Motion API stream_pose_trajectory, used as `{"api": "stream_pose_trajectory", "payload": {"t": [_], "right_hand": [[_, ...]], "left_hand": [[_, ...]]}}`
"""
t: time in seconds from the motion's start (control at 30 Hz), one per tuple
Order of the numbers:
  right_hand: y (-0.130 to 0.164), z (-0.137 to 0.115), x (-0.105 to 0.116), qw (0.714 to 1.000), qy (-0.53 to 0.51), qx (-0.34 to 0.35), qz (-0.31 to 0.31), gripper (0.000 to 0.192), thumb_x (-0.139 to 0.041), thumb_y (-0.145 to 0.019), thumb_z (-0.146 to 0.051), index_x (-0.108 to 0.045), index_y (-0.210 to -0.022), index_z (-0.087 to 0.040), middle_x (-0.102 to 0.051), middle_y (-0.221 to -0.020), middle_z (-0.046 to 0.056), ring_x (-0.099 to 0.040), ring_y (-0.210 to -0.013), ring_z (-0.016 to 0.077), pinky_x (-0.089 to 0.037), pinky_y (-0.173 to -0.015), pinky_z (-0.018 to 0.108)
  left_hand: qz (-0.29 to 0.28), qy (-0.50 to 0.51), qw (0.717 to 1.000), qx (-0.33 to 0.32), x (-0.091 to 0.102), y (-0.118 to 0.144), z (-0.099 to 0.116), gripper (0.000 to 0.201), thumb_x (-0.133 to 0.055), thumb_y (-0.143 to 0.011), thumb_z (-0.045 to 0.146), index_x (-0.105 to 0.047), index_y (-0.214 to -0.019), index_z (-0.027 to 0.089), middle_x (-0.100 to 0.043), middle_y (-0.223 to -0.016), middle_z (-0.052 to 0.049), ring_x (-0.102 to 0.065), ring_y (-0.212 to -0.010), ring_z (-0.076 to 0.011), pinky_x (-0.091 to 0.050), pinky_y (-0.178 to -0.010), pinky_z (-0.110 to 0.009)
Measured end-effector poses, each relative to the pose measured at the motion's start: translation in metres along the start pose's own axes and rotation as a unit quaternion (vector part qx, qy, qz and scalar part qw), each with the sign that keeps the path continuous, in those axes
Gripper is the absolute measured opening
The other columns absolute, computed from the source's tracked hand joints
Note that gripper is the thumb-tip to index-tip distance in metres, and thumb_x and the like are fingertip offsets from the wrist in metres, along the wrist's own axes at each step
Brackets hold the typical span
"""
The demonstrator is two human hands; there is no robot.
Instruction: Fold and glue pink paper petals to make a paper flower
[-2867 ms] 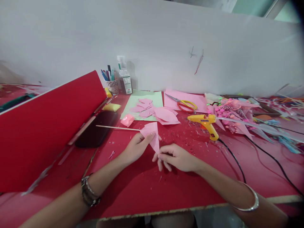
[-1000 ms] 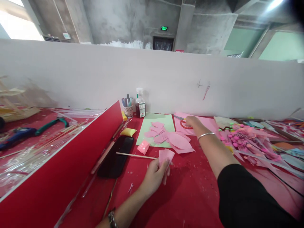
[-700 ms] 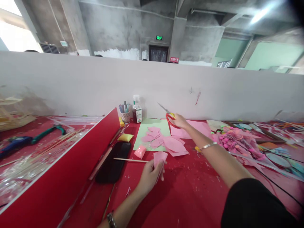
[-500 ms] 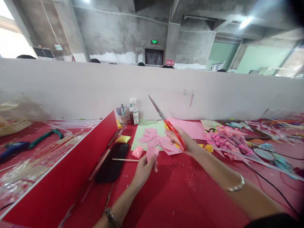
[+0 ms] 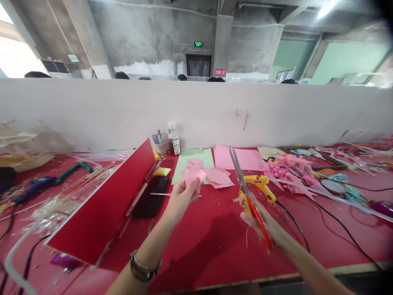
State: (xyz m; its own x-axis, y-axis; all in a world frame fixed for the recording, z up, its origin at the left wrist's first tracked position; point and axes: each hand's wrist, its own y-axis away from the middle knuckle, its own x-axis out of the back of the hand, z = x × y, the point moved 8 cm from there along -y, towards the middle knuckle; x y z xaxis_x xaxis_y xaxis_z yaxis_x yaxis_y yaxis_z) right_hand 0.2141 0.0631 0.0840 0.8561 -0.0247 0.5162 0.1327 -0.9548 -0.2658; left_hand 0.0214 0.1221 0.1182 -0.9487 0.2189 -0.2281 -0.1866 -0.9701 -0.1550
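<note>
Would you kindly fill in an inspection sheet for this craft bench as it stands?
Surface: red table, strewn with paper scraps.
Job's things: pink paper piece in the left hand; scissors, blades closed and pointing away, in the right hand.
Clutter: glue gun, pink petals on green sheet, wooden stick, pen cup.
Grippers: both hands closed on their items.
Cables: black cables trail right.
Surroundings: white partition, red divider.
</note>
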Motion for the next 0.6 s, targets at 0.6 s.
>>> {"api": "stream_pose_trajectory", "payload": {"t": [0.6], "right_hand": [[0.008, -0.003, -0.017, 0.973, 0.225, 0.019, -0.054, 0.031, -0.056, -0.069, -0.041, -0.035, -0.079, -0.021, -0.046, -0.070, -0.001, -0.044, -0.058, 0.0135, -0.035, -0.052, 0.024]], "left_hand": [[0.078, -0.087, 0.991, -0.067, 0.012, -0.001, 0.011, 0.033, -0.052, -0.076, 0.039, -0.040, -0.056, 0.015, -0.034, -0.047, 0.007, -0.026, -0.041, -0.0033, -0.020, -0.039, -0.018]]}}
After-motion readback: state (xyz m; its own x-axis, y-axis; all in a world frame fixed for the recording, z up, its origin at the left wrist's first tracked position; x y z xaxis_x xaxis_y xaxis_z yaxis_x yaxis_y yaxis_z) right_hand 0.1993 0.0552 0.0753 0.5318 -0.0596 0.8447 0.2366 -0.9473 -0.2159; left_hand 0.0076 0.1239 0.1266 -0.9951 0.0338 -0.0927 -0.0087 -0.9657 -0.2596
